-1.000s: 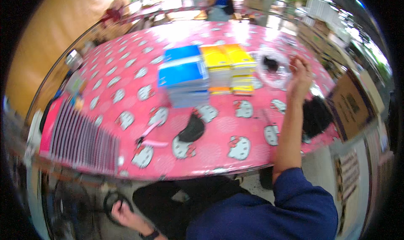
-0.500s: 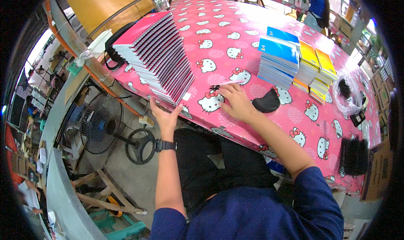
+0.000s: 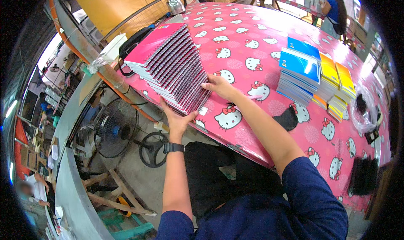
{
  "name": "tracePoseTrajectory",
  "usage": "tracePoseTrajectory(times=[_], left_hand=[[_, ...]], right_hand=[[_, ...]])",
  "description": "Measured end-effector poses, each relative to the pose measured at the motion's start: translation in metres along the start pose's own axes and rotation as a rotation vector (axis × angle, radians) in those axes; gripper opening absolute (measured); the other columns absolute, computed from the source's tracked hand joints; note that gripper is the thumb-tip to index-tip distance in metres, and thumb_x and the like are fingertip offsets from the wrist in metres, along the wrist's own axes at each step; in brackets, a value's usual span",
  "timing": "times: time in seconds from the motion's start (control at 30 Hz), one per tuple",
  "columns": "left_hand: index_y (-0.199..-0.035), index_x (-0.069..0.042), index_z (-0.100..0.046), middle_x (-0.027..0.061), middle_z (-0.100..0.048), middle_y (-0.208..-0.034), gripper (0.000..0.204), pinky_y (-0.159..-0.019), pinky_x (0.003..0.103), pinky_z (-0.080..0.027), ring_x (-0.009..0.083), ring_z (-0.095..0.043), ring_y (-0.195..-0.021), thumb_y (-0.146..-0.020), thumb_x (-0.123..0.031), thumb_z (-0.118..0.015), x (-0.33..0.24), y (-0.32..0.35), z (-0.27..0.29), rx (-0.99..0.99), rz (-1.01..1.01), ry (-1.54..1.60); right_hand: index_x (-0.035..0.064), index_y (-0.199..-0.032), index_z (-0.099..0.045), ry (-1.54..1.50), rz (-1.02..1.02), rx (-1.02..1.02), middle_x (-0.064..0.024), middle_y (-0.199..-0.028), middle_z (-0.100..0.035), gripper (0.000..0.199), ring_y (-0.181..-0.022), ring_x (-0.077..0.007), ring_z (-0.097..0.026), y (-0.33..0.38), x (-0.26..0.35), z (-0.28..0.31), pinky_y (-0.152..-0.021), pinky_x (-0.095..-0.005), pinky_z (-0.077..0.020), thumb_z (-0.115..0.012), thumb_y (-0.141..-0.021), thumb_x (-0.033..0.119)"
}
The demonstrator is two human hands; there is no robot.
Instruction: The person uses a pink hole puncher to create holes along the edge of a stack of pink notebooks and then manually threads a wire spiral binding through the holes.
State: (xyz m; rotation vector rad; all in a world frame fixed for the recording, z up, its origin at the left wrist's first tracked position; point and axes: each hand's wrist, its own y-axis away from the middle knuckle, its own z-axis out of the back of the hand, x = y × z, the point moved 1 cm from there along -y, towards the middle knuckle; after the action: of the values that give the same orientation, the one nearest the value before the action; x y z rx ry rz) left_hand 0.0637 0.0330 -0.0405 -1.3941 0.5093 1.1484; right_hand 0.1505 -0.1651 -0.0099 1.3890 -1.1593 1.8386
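On the glossy worktop (image 3: 240,55), a slanting stack of wire-spiralled notebooks (image 3: 174,65) is spanned by the wide-spread left hand (image 3: 179,121); the right hand (image 3: 221,87)'s grip, some fingers hidden, cannot be told.

A notebook-binding workshop, by the look: a fanned stack of pink-covered spiral notebooks (image 3: 172,67) and blue-covered notebooks (image 3: 299,67) on a pink cat-patterned surface (image 3: 233,42), black wire coils (image 3: 364,176), a black round-caged fan (image 3: 115,127).

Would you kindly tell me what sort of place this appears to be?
It looks like a small workshop, perhaps for binding notebooks: there are stacked pink spiral notebooks, blue notebooks and what look like black coils.
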Motion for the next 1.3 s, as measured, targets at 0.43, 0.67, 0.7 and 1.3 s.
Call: tracePoseTrajectory(times=[0.43, 0.67, 0.7, 1.3], left_hand=[[-0.142, -0.005, 0.002, 0.0133, -0.018, -0.145, 0.123, -0.110, 0.038, -0.017, 0.0262, -0.022, -0.134, -0.054, -0.016, -0.083, -0.008, -0.004, 0.004, 0.146, 0.017, 0.248], [-0.138, -0.004, -0.028, 0.0106, -0.035, -0.140, 0.076, -0.105, 0.039, -0.025, 0.0242, -0.033, -0.128, -0.088, -0.059, -0.040, -0.003, -0.041, 0.014, 0.023, 0.175, 0.704], [-0.137, -0.002, -0.029, 0.0108, -0.036, -0.139, 0.071, -0.105, 0.038, -0.025, 0.0239, -0.034, -0.127, -0.091, -0.056, -0.033, -0.004, -0.046, 0.009, 0.006, 0.181, 0.689], [-0.136, -0.007, -0.034, 0.0064, -0.044, -0.134, 0.063, -0.104, 0.037, -0.030, 0.0218, -0.042, -0.121, -0.092, -0.053, -0.037, 0.002, -0.049, 0.010, -0.055, 0.263, 0.741]], right_hand=[[-0.0008, -0.103, -0.060, 0.126, -0.066, -0.221, -0.0067, -0.095, -0.065, 0.036, -0.085, -0.0135, -0.059, 0.003, -0.001, 0.010, -0.079, -0.0283, -0.0464, -0.072, -0.077, 0.020], [-0.0014, -0.129, -0.041, -0.020, 0.025, -0.193, -0.0085, -0.120, -0.053, 0.075, -0.111, -0.0173, -0.047, 0.005, 0.002, -0.014, -0.099, -0.0321, -0.0344, -0.078, -0.069, 0.022], [-0.0010, -0.131, -0.038, -0.074, 0.028, -0.180, -0.0087, -0.120, -0.053, 0.083, -0.111, -0.0178, -0.048, -0.001, -0.011, -0.012, -0.099, -0.0326, -0.0346, -0.082, -0.064, 0.020], [0.0004, -0.106, -0.056, 0.150, -0.039, -0.491, -0.0194, -0.107, -0.054, 0.063, -0.100, -0.0306, -0.051, 0.002, -0.014, -0.029, -0.088, -0.0389, -0.0409, -0.080, -0.060, 0.037]])
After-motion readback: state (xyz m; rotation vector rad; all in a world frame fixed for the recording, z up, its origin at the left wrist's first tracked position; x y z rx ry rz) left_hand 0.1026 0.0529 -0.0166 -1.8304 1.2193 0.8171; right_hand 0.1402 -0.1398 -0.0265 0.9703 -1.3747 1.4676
